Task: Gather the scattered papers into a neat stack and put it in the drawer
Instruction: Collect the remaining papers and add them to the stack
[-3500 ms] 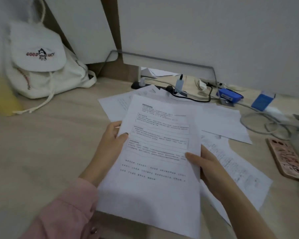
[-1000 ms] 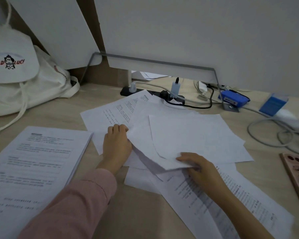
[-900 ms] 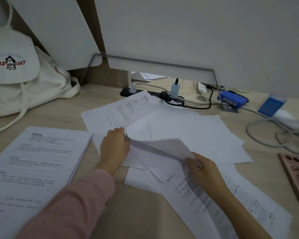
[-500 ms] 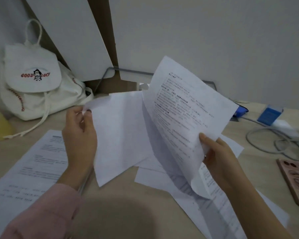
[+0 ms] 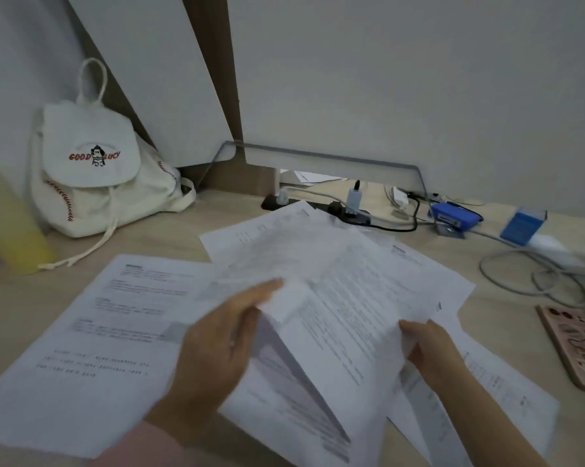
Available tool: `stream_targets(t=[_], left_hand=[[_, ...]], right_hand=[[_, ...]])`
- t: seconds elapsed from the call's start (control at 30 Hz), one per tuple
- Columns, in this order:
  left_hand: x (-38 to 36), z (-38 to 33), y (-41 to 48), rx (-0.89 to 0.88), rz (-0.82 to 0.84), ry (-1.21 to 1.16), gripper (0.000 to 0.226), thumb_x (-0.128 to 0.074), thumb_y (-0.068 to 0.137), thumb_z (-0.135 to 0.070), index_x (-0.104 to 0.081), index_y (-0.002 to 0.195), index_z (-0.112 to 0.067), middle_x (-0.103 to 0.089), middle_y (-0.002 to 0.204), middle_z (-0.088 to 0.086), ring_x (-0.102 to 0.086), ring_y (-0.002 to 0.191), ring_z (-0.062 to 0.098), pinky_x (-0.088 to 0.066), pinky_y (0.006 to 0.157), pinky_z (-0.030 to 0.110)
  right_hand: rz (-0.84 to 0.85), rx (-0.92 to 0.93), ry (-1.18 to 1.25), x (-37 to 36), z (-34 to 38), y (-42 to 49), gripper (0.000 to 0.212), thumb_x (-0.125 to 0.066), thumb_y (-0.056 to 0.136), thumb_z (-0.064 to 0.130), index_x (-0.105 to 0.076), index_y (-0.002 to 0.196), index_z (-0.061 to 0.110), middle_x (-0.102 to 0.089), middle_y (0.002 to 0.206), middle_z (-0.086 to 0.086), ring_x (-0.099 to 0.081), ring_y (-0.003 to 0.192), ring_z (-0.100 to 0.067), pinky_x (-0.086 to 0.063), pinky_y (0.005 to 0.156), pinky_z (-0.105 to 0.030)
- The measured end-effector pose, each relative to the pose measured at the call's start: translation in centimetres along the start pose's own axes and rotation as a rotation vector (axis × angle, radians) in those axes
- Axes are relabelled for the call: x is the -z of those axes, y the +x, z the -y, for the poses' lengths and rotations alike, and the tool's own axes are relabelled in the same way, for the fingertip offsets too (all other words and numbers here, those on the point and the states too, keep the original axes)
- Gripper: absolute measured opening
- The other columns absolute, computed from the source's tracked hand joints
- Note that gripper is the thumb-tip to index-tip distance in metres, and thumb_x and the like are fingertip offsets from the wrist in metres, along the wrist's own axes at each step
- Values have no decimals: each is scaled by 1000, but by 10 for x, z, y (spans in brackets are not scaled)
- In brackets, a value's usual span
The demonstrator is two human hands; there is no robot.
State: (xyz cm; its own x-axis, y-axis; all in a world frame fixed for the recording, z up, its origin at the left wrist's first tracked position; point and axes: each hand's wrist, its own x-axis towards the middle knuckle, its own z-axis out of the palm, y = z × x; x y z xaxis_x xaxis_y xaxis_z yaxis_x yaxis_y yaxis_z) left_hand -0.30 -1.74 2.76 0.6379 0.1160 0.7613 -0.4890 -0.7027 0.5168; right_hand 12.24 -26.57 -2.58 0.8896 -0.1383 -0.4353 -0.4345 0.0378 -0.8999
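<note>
A printed stack of papers [image 5: 92, 335] lies flat at the near left of the wooden desk [image 5: 170, 230]. Several loose white sheets [image 5: 284, 244] overlap in the middle and to the right. Both hands hold a bundle of printed sheets [image 5: 345, 328] low over the pile. My left hand [image 5: 220, 345] grips the bundle's left edge, thumb on top. My right hand [image 5: 429, 345] pinches its right edge. More sheets [image 5: 506, 396] lie under my right forearm. No drawer is in view.
A white backpack [image 5: 95, 176] leans in the back left corner, a blurred yellow thing [image 5: 11, 230] beside it. A power strip with cables [image 5: 351, 207], a blue stapler [image 5: 453, 217] and a blue box [image 5: 522, 224] line the back. A pink phone [image 5: 577, 342] lies at the right edge.
Both hands lifted sheets out of the scattered pile, raised them apart, then brought them together and down over the pile. The first stack has stayed at the left.
</note>
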Motion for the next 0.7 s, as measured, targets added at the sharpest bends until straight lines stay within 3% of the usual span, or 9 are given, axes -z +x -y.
stream_targets(t=[0.1, 0.17, 0.23, 0.33, 0.4, 0.6, 0.7], left_hand=[[-17, 11, -30, -123, 128, 30, 24, -38, 98, -21, -53, 115, -18, -61, 125, -11, -53, 119, -2, -45, 101, 24], [-27, 15, -45, -188, 216, 73, 22, -40, 96, -17, -53, 115, -17, -62, 123, -5, -55, 119, 1, -43, 103, 26], [-35, 17, -58, -180, 300, 71, 23, -39, 97, -20, -53, 114, -19, -64, 122, -6, -58, 114, 2, -42, 103, 23], [-45, 18, -72, -66, 409, 0, 25, -39, 97, -28, -56, 114, -23, -68, 115, -8, -62, 105, 1, -46, 94, 14], [-51, 17, -78, 23, 491, -48, 26, -38, 97, -32, -57, 114, -25, -68, 114, -9, -61, 104, -1, -46, 90, 9], [-65, 9, -84, 348, 690, -206, 37, -33, 89, -55, -42, 121, -38, -57, 122, -28, -46, 113, -18, -40, 96, 9], [-60, 6, -80, 474, 752, -286, 41, -40, 80, -66, -54, 111, -43, -50, 124, -35, -47, 116, -13, -41, 102, 21]], right_hand=[[-60, 26, -152, 4, -10, -6, 18, -46, 90, 1, -49, 108, 3, -59, 89, -15, -56, 76, -33, -48, 58, -36], [-52, 62, -164, 6, -10, -9, 20, -44, 90, 1, -49, 109, 8, -58, 86, -12, -56, 70, -30, -45, 53, -33], [-10, 82, -140, 5, -9, -11, 21, -46, 92, 4, -51, 112, 6, -61, 88, -13, -58, 71, -32, -49, 55, -36], [78, 24, 37, 1, -12, -12, 33, -55, 91, 16, -54, 122, 4, -67, 104, -16, -64, 90, -35, -53, 79, -47], [164, -3, 136, -3, -14, -15, 37, -59, 89, 18, -56, 124, 8, -67, 114, -14, -64, 100, -34, -52, 86, -48], [395, 40, 96, -15, -26, -29, 35, -56, 87, 5, -59, 121, 10, -70, 113, -9, -67, 101, -28, -56, 76, -35], [365, 44, 46, -13, -29, -30, 35, -53, 86, -3, -58, 120, 6, -69, 110, -13, -68, 92, -28, -58, 66, -32]])
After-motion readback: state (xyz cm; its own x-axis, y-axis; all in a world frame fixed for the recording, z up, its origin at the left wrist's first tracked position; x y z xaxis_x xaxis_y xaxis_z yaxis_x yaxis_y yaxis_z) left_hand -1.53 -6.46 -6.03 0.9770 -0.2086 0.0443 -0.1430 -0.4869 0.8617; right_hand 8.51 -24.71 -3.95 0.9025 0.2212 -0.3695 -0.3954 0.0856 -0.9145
